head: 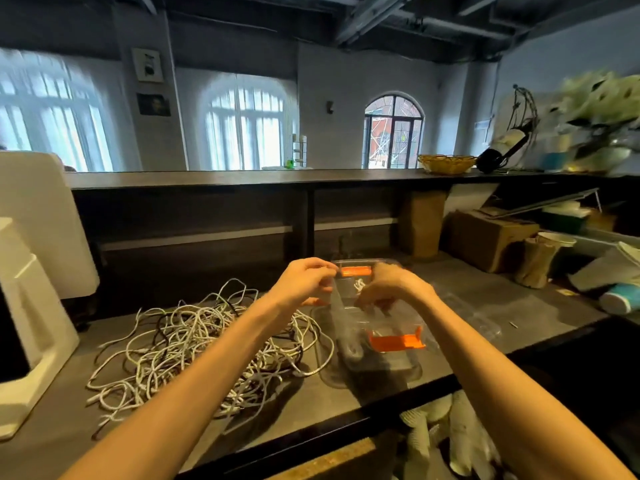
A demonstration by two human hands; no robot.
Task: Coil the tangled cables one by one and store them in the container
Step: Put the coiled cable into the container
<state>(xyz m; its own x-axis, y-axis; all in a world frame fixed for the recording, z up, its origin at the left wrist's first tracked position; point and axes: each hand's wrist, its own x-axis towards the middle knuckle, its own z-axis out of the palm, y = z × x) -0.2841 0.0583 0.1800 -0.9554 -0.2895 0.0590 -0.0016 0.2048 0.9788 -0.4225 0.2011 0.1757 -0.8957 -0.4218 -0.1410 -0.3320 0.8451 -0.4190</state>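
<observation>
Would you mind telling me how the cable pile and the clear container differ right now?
The cable pile is a loose white and dark tangle lying untouched on the counter; the clear container, with orange clips, sits to its right. Both hands, left hand and right hand, are busy at the container. Both rest on the same counter.

Cable tangle (207, 344) on counter (485, 306), left of container (374, 368); paper cups (609, 275) far right.
</observation>
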